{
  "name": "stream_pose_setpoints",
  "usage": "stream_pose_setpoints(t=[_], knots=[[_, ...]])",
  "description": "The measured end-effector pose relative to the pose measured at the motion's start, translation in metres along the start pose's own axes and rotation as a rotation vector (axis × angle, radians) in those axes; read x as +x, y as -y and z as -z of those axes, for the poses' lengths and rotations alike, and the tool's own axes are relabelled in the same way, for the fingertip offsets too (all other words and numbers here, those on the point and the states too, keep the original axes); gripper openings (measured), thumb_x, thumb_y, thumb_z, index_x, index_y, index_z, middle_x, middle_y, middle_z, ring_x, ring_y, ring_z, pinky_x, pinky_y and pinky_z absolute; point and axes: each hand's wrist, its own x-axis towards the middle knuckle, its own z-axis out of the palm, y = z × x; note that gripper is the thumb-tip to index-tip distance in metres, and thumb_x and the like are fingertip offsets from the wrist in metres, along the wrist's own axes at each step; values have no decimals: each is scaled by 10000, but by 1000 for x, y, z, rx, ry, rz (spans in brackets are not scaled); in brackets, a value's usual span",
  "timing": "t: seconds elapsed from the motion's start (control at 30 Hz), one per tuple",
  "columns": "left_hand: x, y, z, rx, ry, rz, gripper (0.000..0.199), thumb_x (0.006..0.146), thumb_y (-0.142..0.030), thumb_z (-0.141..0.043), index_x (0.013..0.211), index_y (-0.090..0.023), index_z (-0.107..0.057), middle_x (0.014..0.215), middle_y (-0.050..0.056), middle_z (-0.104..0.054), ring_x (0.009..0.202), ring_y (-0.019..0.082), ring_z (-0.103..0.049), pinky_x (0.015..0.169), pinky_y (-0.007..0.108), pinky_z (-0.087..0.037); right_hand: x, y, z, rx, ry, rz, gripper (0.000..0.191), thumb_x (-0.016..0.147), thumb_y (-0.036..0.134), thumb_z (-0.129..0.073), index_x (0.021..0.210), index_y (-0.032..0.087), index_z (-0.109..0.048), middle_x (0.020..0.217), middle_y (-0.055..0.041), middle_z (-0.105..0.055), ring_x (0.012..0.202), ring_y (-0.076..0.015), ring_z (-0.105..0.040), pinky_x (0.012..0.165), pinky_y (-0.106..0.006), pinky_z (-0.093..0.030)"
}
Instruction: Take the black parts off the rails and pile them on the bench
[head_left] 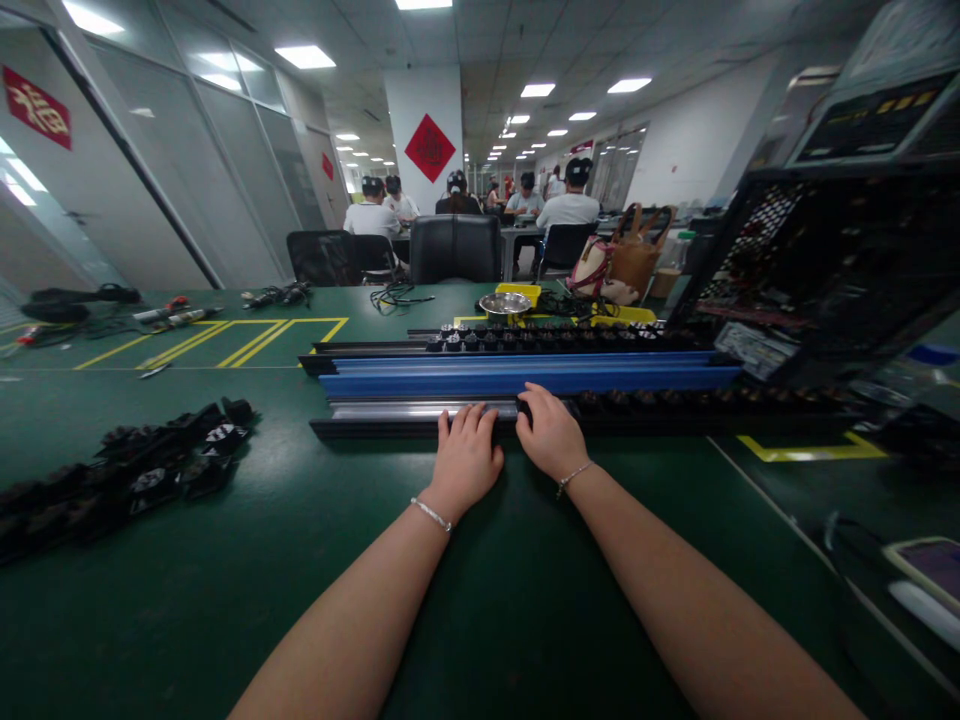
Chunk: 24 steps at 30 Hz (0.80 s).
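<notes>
On the green table lies a long black channel (375,429) with a silver inner surface, and a row of dark parts fills its right part. Fingers spread, my left hand (469,460) rests on the channel's near edge. My right hand (551,432) is just to the right of it, its fingers bent around a small black part (523,408) at the channel, mostly hidden by them. Directly behind run blue rails (525,375), and beyond these another black channel (360,348) holds a row of black parts (487,340).
Rows of black parts (150,470) lie at the left. An open computer case (817,260) stands at the right. Behind the rails are a metal dish (504,303), yellow trays (622,315) and cables (397,297). A phone (930,565) lies at the right edge. People sit farther back.
</notes>
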Motion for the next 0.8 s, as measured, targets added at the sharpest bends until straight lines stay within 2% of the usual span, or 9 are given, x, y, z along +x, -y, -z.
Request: stream_pose_setpoints(t=[0.17, 0.33, 0.63, 0.73, 0.8], knots=[[0, -1, 0, -12, -13, 0, 485, 806, -264, -500, 1283, -198, -443, 1345, 101, -496, 1263, 250, -388, 1100, 530, -203, 0, 1, 1, 0, 21, 19, 320, 820, 150, -414, 1088, 120, -587, 1278, -149, -549, 1155, -227, -527, 983, -370, -430], [1, -1, 4, -8, 15, 6, 490, 805, -255, -503, 1291, -250, -441, 1358, 79, -483, 1267, 250, -381, 1089, 531, -220, 0, 3, 0, -15, 37, 60, 364, 822, 136, -394, 1146, 113, -560, 1331, -161, -507, 1178, -232, -516, 1003, -393, -410], [1, -3, 7, 5, 42, 10, 478, 808, -269, -516, 1280, -312, -460, 1366, 72, -468, 1274, 262, -369, 1078, 559, -218, -1, 7, -1, 38, 71, 65, 439, 804, 162, -409, 1228, 64, -466, 1409, -215, -388, 1283, -255, -402, 1032, -425, -368], [1, -3, 8, 1, 56, 16, 480, 801, -268, -527, 1275, -313, -469, 1372, 70, -464, 1275, 261, -369, 1082, 556, -218, -2, 12, -1, 24, 20, 45, 438, 794, 197, -442, 1216, 83, -465, 1376, -211, -415, 1281, -273, -383, 1030, -452, -354], [1, -2, 8, 1, 61, 15, 482, 799, -269, -532, 1276, -309, -471, 1376, 70, -460, 1280, 259, -363, 1089, 551, -210, -2, 15, 0, -12, -41, -1, 420, 781, 220, -471, 1181, 94, -488, 1295, -202, -481, 1224, -285, -428, 1019, -449, -351]])
